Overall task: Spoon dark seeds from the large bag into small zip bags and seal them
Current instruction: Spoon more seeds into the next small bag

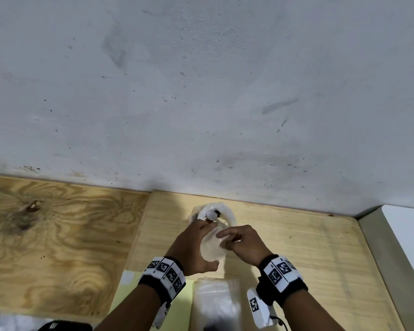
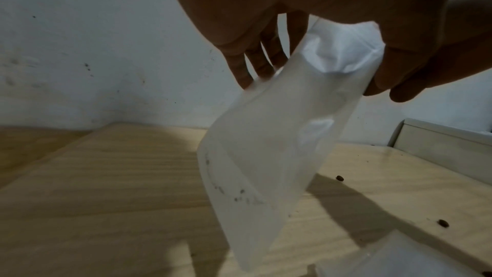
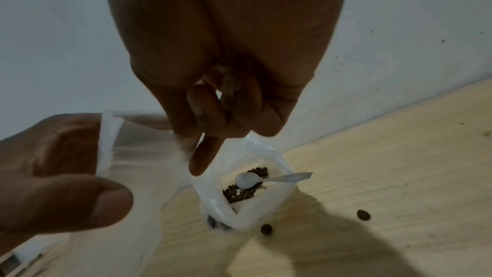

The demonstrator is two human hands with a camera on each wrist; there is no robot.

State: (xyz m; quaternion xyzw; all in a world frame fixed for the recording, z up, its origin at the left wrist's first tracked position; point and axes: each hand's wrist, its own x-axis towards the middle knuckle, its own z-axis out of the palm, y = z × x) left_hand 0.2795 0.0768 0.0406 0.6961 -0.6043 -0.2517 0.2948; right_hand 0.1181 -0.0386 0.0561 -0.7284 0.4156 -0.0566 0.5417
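My left hand (image 1: pixel 194 249) and right hand (image 1: pixel 245 242) both pinched the mouth of one small frosted plastic zip bag (image 2: pixel 269 151), held above the bench (image 1: pixel 308 247) and apparently unfilled. Only the right wrist view showed, beyond my fingers, the large white bag (image 3: pixel 247 189) with dark seeds (image 3: pixel 239 194) and the untouched white plastic spoon (image 3: pixel 255 179).
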